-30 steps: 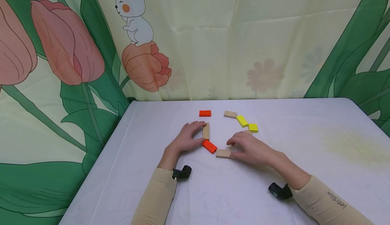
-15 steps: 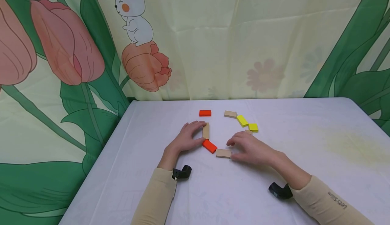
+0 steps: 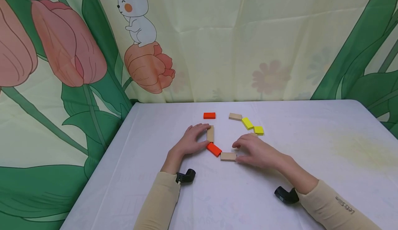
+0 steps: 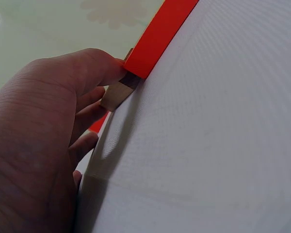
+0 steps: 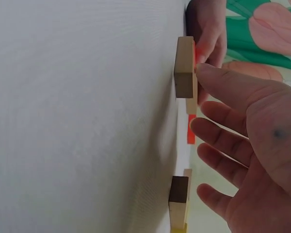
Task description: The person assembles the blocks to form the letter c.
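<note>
Pinched lengthwise by my left hand (image 3: 192,140) is an upright-pointing plain wooden block (image 3: 210,134), thumb at its near end and index finger at its far end. A red block (image 3: 214,149) lies slantwise against that near end, right by the thumb. From its other corner a second wooden block (image 3: 228,157) runs to the right. My right hand (image 3: 259,153) has loosely bent, spread fingers, with its thumb tip right at this block's right end. Another wooden block (image 5: 178,201) lies below the right fingers in the right wrist view, mostly hidden by the hand in the head view.
Two yellow blocks (image 3: 247,123) and a wooden block (image 3: 235,116) form a curve at the back right. A separate red block (image 3: 209,115) lies behind the left hand. All rest on a white-covered table (image 3: 224,199) before a printed curtain (image 3: 211,50).
My right thumb has slipped slightly right, from over the near wooden block to its right end. The left hand and the blocks stay put.
</note>
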Motion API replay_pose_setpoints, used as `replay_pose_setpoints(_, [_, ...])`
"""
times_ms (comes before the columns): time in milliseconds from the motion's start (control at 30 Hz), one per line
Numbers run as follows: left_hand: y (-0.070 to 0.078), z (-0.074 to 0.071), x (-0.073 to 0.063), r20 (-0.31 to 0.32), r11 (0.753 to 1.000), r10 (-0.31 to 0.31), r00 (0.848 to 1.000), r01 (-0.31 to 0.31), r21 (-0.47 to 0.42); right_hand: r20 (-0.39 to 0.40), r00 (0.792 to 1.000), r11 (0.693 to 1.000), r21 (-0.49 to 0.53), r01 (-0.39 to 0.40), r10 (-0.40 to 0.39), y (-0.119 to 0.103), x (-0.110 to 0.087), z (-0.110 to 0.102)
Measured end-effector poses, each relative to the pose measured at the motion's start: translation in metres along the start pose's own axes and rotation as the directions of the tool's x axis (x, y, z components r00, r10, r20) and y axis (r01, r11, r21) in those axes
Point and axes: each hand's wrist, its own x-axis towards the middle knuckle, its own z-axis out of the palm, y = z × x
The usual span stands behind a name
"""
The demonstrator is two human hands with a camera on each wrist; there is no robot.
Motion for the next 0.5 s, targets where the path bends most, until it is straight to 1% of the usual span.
replay_pose_setpoints(167, [-0.001,0.0,0.0,0.003,1.0,-0.005,1.0,0.005,0.003,-0.01,1.0,1.0,0.008,-0.028,0.028,0.002,0.0,-0.004])
replay_pose_setpoints(267, [0.0,0.0,0.0,0.004,1.0,-0.004,1.0,0.004,0.001,-0.03,0.999,0.999,0.016,-0.039,0.04,0.003,-0.002,-0.007])
replay_pose_setpoints(500, [0.001,0.0,0.0,0.003,1.0,-0.009,1.0,0.009,-0.001,-0.076,0.996,0.999,0.033,-0.042,0.044,0.008,-0.003,-0.011])
